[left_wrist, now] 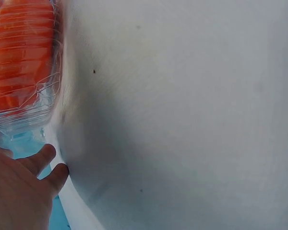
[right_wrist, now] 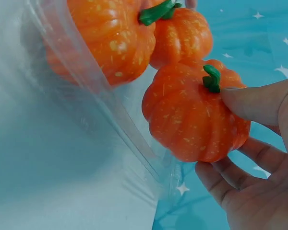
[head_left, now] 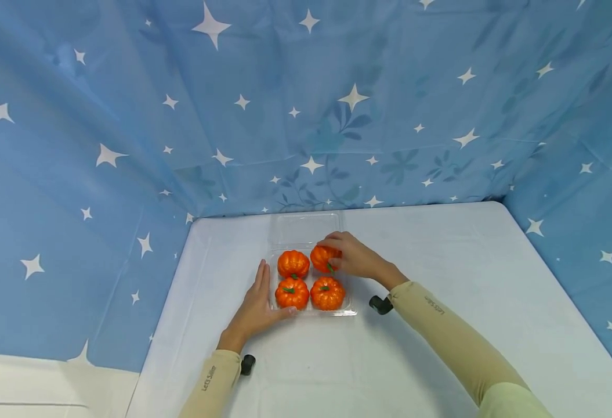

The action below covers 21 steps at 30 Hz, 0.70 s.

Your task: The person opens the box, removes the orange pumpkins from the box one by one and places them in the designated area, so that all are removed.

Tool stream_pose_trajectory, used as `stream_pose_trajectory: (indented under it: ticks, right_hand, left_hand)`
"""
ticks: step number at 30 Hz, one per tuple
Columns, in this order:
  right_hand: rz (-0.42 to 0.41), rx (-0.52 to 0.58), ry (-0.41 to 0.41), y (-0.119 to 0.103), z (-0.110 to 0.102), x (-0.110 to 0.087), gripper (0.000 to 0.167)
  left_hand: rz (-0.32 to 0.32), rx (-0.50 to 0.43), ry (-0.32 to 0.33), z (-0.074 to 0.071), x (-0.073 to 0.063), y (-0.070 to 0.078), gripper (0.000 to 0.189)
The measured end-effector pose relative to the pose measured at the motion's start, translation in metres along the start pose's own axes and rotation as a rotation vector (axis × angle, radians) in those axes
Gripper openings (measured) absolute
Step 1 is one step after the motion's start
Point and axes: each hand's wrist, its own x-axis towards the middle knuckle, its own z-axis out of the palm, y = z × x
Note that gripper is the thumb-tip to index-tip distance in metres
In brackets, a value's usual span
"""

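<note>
Between both hands on the table sits a clear plastic clamshell box (head_left: 351,312), its lid (head_left: 306,227) laid back toward the curtain. Small orange toy pumpkins with green stems fill it: one at back left (head_left: 293,264), one at front left (head_left: 292,293), one at front right (head_left: 328,294). My right hand (head_left: 355,257) grips another pumpkin (right_wrist: 197,112) at the back right corner, thumb by its stem and fingertips under its side. Along the box's left side lies my left hand (head_left: 256,310), fingers straight and thumb stretched along the front edge.
A white cloth (head_left: 441,255) covers the table. Blue star-patterned curtain (head_left: 264,104) hangs behind it and at both sides. Each wrist carries a small black camera, one by the left sleeve (head_left: 248,364), one by the right sleeve (head_left: 380,305).
</note>
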Motion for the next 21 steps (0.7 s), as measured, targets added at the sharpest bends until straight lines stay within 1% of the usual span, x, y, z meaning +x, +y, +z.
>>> stream_pose_trajectory:
  ticks: [8,12,15,17,21]
  right_hand:
    - [0.046,0.095,0.071,0.003,-0.01,-0.013,0.042]
    - [0.048,0.132,0.119,0.012,-0.014,-0.02,0.046]
    - [0.046,0.147,0.147,0.019,-0.019,-0.026,0.048]
    - [0.046,0.151,0.165,0.023,-0.023,-0.031,0.048]
    - [0.083,0.174,0.213,0.032,-0.024,-0.042,0.047]
  left_hand:
    - [-0.013,0.0,-0.008,0.001,0.0,0.0,0.137]
    - [-0.043,-0.003,-0.023,0.001,-0.001,0.001,0.139]
    - [-0.051,-0.004,-0.029,0.002,-0.001,0.001,0.139]
    - [-0.048,-0.006,-0.023,0.002,-0.002,0.001,0.139]
    - [-0.039,-0.007,-0.006,0.002,-0.002,0.004,0.139]
